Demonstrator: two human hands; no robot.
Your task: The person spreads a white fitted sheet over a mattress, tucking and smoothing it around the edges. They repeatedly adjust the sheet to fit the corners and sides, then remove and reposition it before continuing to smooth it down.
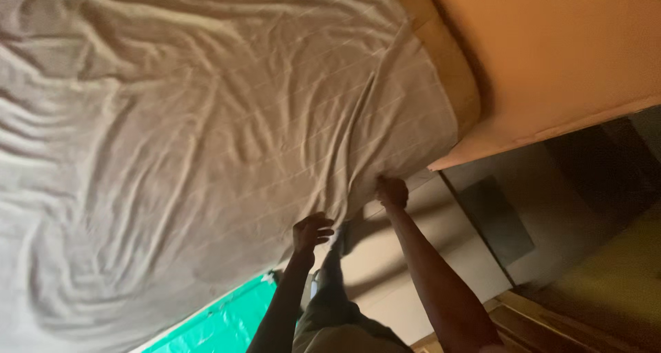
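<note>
Rumpled beige sheet (193, 119) covers our mattress (451, 71). At its near corner our right hand (391, 191) is clamped on the sheet's edge; our left hand (311, 230) curls half-closed beside it — gripping nothing we can see. One-handed pulling could drag the sheet askew.

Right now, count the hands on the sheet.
2. The left hand grips the sheet at its lower edge; the right hand pinches that edge nearer the bed's corner. None seem hidden.
</note>
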